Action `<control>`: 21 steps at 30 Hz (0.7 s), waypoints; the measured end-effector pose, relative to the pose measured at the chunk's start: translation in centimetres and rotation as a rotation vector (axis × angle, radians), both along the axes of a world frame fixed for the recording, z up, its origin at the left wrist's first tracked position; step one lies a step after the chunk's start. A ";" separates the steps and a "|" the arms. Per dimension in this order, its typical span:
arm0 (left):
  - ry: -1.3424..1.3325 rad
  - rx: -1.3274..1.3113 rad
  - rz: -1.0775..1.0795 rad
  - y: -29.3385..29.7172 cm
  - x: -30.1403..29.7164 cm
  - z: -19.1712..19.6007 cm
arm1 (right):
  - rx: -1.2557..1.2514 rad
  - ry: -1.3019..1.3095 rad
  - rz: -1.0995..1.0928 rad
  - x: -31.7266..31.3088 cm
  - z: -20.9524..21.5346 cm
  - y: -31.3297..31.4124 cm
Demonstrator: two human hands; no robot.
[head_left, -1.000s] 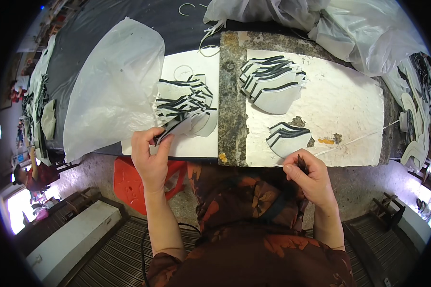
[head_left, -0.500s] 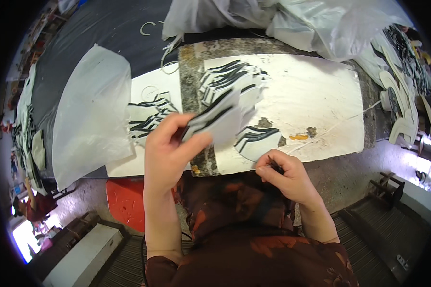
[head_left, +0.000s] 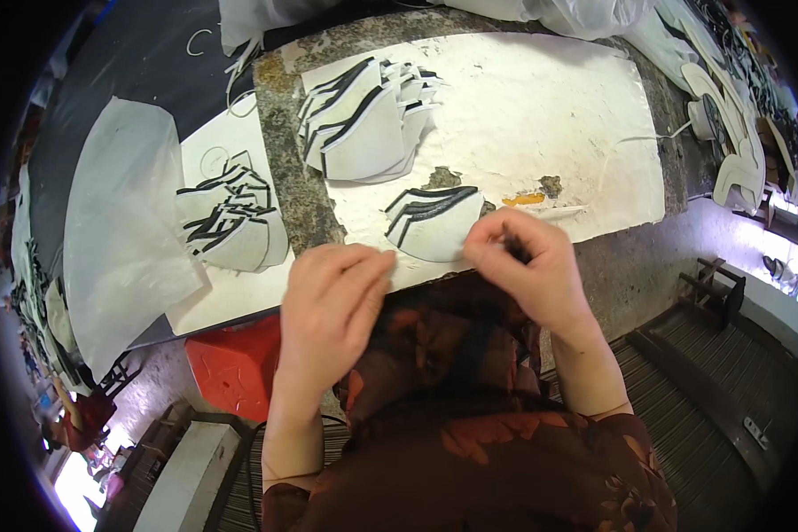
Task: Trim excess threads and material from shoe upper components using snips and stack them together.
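- Head view, left hand: held at the near edge of the work surface, back of the hand turned up, fingers bent and drawn together; whether anything is pinched at the tips cannot be told.
- Right hand: held at the near right side of the small pile; thumb and curled fingers closed on a small dark item, mostly hidden, its kind not to be told. Whether the pile is touched by the fingertips cannot be made out.
- Small pile: pale curved pieces with black bands, overlapped, laid between the two hands near the front edge of the large white sheet.
- Large stack: similar pieces, fanned, placed beyond the small pile at the sheet's left part.
- Left pile: similar pieces, untidily overlapped, set on a smaller white sheet, partly bordered by a translucent plastic bag.
- Mottled board: largely covered by the large sheet, bared along its left side.
- Orange mark and thin white strip: seen on the large sheet, right of the small pile.
- Black covering: spread over the table at far left.
- Red stool: placed below the table's front edge, left of the left forearm.
- Co-worker: seen at the far left rim, well apart.
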State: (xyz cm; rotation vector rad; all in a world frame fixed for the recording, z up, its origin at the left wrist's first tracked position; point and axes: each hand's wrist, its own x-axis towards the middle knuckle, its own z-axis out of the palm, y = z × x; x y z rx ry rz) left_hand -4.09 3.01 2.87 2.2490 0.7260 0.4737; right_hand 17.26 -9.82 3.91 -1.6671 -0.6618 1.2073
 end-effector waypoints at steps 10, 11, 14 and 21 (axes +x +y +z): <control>0.051 0.190 -0.052 -2.9 2.0 -2.9 | -0.114 -0.151 0.136 0.1 -0.1 3.2; 0.042 0.190 -0.047 -2.9 2.0 -3.0 | -0.117 -0.153 0.139 0.0 -0.4 3.5; 0.030 0.201 -0.035 -3.0 2.0 -3.1 | -0.083 -0.239 0.166 -0.4 -0.9 4.1; 0.017 0.236 -0.030 -2.7 2.1 -3.2 | -0.117 -0.429 0.202 -0.8 -1.2 4.5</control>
